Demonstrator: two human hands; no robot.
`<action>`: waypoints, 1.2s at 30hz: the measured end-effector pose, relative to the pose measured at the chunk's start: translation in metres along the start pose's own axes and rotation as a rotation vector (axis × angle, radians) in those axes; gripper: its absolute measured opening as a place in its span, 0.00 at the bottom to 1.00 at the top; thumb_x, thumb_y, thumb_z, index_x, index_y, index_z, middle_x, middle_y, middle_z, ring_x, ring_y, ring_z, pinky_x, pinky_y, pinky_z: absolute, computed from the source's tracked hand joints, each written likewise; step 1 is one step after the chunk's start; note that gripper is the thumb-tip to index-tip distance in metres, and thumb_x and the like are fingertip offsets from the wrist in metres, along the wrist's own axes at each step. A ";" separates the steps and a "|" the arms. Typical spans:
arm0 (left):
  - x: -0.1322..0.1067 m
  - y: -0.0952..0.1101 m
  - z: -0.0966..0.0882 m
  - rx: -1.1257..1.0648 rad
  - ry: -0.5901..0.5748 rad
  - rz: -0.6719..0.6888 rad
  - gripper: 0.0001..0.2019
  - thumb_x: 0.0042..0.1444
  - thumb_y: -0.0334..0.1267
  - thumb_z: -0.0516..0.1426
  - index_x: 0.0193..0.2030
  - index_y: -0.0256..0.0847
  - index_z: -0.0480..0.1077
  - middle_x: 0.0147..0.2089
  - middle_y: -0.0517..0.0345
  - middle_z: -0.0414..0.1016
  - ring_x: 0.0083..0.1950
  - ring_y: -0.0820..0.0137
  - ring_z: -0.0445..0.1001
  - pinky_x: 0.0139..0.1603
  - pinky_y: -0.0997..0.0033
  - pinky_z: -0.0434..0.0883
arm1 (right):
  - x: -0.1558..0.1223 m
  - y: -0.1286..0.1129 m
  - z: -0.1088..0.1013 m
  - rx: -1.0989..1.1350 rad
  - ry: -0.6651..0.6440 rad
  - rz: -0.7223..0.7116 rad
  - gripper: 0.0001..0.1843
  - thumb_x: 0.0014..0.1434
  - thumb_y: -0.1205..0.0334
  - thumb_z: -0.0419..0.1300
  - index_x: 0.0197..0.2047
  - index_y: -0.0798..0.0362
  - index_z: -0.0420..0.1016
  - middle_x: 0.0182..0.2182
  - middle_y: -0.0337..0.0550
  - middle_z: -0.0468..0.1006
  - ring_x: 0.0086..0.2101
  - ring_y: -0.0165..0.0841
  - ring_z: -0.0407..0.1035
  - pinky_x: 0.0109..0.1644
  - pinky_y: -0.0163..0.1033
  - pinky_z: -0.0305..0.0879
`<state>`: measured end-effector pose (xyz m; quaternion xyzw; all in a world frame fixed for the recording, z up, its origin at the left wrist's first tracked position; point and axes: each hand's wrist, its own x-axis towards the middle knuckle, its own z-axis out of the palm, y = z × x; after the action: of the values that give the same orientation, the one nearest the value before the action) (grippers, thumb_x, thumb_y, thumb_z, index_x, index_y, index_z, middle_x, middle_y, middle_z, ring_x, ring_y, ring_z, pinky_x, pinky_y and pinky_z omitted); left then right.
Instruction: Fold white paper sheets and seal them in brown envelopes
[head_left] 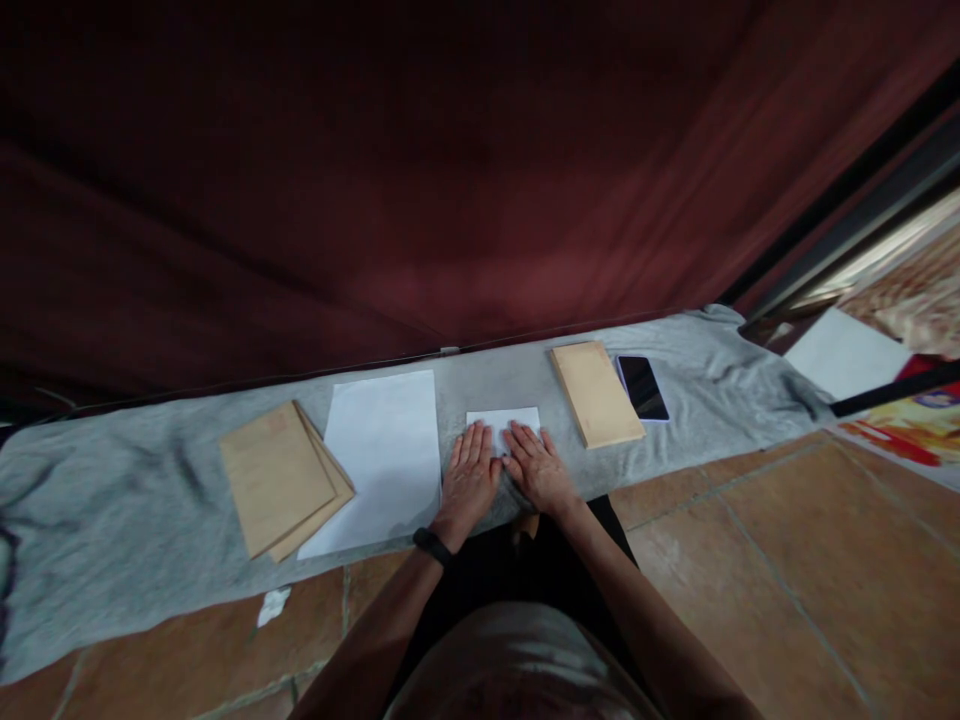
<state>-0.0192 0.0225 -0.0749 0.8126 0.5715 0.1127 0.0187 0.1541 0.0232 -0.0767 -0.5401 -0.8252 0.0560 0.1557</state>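
Note:
My left hand (471,476) and my right hand (537,466) lie flat, fingers stretched out, side by side on a small folded white paper (504,420) on the grey cloth (135,500). The hands cover the paper's near part. A black band sits on my left wrist. To the left of my hands lies a larger white sheet (382,450). Further left is a stack of brown envelopes (281,478). Right of my hands lies another brown envelope (596,392).
A dark phone (643,387) lies face up beside the right envelope. A dark red curtain (375,180) hangs behind the cloth. The floor is brown tile (787,560), with a scrap of white paper (272,604) near the cloth's front edge.

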 end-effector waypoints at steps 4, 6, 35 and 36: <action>0.000 0.000 0.002 0.010 0.007 -0.003 0.29 0.69 0.41 0.46 0.73 0.28 0.51 0.76 0.40 0.49 0.77 0.58 0.46 0.75 0.50 0.52 | 0.007 0.010 0.004 -0.033 0.003 0.058 0.30 0.73 0.51 0.44 0.72 0.55 0.56 0.71 0.51 0.56 0.69 0.42 0.51 0.73 0.54 0.43; -0.001 0.000 0.004 0.008 0.014 -0.007 0.29 0.69 0.41 0.46 0.73 0.29 0.51 0.76 0.40 0.49 0.77 0.57 0.46 0.75 0.50 0.52 | 0.009 0.017 0.005 -0.045 0.022 0.091 0.30 0.74 0.51 0.43 0.73 0.56 0.55 0.70 0.52 0.56 0.69 0.42 0.51 0.73 0.54 0.43; -0.001 0.000 0.007 0.013 0.047 -0.029 0.30 0.68 0.43 0.49 0.73 0.32 0.52 0.76 0.38 0.49 0.76 0.54 0.48 0.73 0.47 0.55 | -0.022 0.013 0.000 -0.099 0.115 0.072 0.30 0.73 0.55 0.48 0.73 0.55 0.52 0.70 0.54 0.58 0.68 0.44 0.54 0.71 0.55 0.48; 0.000 -0.001 0.007 0.015 0.042 -0.031 0.30 0.68 0.44 0.48 0.73 0.32 0.52 0.76 0.38 0.49 0.76 0.54 0.49 0.73 0.47 0.55 | -0.022 0.013 0.000 -0.102 0.119 0.073 0.30 0.73 0.54 0.48 0.73 0.56 0.52 0.70 0.54 0.58 0.68 0.44 0.54 0.71 0.55 0.48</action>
<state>-0.0182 0.0237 -0.0817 0.8011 0.5853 0.1251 0.0023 0.1735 0.0088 -0.0844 -0.5796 -0.7958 -0.0125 0.1747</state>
